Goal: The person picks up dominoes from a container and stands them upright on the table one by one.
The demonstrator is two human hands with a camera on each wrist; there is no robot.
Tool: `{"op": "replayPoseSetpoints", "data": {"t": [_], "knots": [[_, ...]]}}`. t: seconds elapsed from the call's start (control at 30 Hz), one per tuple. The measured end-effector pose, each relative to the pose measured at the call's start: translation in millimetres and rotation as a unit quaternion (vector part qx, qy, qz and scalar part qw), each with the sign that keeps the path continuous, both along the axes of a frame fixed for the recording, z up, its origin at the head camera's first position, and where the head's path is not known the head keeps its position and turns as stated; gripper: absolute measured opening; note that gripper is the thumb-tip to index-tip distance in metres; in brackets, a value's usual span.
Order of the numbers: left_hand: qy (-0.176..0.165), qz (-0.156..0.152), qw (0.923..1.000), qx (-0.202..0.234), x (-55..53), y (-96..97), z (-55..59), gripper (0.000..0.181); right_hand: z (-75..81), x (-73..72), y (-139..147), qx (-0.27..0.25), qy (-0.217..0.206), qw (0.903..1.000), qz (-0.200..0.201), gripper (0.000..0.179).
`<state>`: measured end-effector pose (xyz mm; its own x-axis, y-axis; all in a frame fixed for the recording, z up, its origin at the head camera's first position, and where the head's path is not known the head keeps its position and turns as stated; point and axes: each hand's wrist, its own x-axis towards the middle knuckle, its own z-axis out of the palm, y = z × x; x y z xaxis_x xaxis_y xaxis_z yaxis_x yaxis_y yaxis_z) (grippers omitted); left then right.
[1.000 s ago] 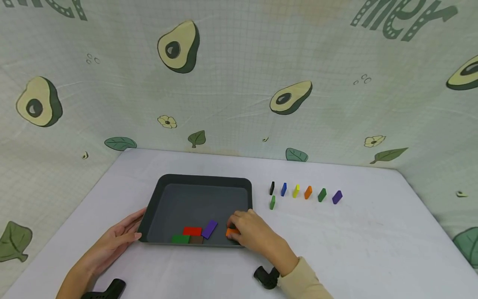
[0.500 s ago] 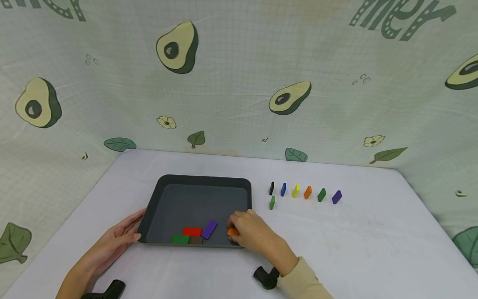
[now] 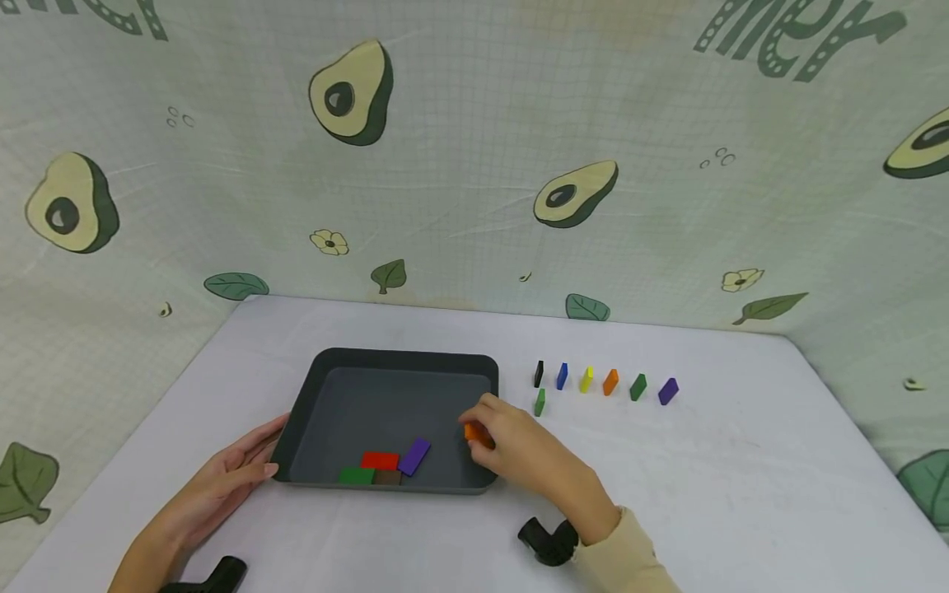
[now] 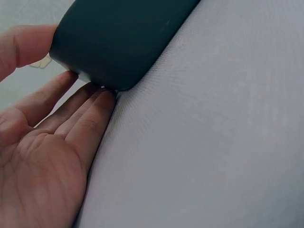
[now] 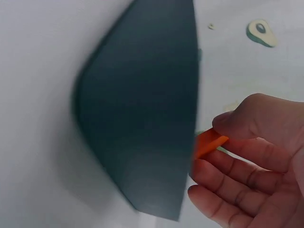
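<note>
A dark grey baking tray [image 3: 408,360] lies on the white table. My left hand [image 3: 222,486] holds its near left corner, thumb at the rim and the long fingers against the outer wall, as the left wrist view also shows. Between thumb and fingertips my right hand [image 3: 530,449] pinches an orange domino [image 3: 472,432] at the tray's right side; in the right wrist view, the tray wall partly hides that domino. Inside, along the near edge, lie a red domino [image 3: 381,461], a green domino [image 3: 357,476], a brown domino [image 3: 387,478] and a slanted purple domino [image 3: 413,457].
Right of the tray stands a row of upright dominoes, from a black domino [image 3: 538,374] to a purple one [image 3: 668,391]. A light green domino [image 3: 539,402] stands in front of the black one. An avocado-print cloth [image 3: 445,165] hangs behind the table.
My right hand has moved up and to the right with the orange domino, away from the near right corner of the tray. My left hand keeps its place at the tray.
</note>
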<state>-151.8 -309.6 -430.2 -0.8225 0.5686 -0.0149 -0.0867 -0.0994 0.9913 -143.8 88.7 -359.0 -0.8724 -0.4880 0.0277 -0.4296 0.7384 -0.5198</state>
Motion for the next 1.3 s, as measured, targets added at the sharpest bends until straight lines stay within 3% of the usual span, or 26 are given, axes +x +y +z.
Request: {"op": "replayPoseSetpoints", "data": {"t": [0.33,0.57,0.73,0.93,1.3], "knots": [[-0.023,0.020,0.9994,-0.018,-1.1,0.4,-0.2,0.059,16.3,0.8,29.4,-0.042,0.021,0.9987,-0.018,0.012],[-0.017,0.014,0.9997,-0.008,0.3,-0.7,-0.5,0.059,11.3,-1.7,27.7,-0.036,-0.005,0.9992,-0.016,0.013],[-0.017,0.024,0.9993,-0.022,0.7,-0.1,-0.7,0.059,3.6,0.9,11.4,-0.032,0.007,0.9994,0.009,0.015],[-0.015,0.027,0.9992,-0.025,0.5,0.5,-1.1,0.060,-11.2,5.0,-9.2,0.033,0.046,0.9982,0.020,0.022],[-0.006,0.018,0.9996,-0.022,0.5,-0.4,0.2,0.061,-33.8,2.6,-21.9,0.121,0.140,0.9827,0.001,0.030]]}}
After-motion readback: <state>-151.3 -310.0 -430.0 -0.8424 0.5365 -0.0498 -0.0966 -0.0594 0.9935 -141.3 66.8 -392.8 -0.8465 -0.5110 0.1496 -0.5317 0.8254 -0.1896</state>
